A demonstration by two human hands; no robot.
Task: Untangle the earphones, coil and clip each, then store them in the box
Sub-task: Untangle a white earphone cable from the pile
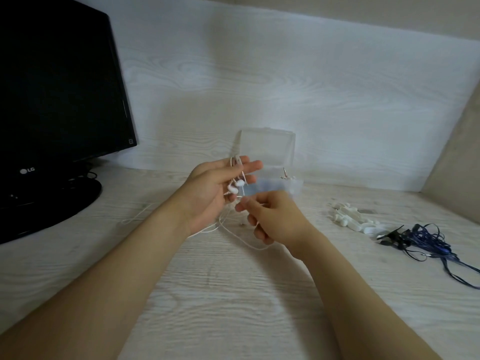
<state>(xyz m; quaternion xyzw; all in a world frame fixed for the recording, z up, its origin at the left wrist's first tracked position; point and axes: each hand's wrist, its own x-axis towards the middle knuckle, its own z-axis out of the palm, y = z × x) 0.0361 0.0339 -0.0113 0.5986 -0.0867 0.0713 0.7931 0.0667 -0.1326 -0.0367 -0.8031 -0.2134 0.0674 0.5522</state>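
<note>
- Hanging between the two hands, just above the desk (207, 294), is the white earphones (235, 187): both buds lie against the fingers of the left hand, and the thin cord drops in loose loops onto the wood below.
- The left hand (215, 188) is turned palm up, its fingers stretched nearly straight. The grip is loose, and the cord is draped over the fingers rather than squeezed.
- The right hand (275, 216) sits just beside it, lower. Its thumb and forefinger pinch the cord, the other fingers are curled, and more cord runs through them.
- Right behind the hands stands a clear plastic box (267, 149) with its lid up. A few small pale things lie at its right end, too small to make out.
- To the right, a pile of white clips (348, 219) lies on the desk.
- Just past the clips lies a tangle of blue earphones (426, 240).
- Far left stands a black monitor (57, 87).
</note>
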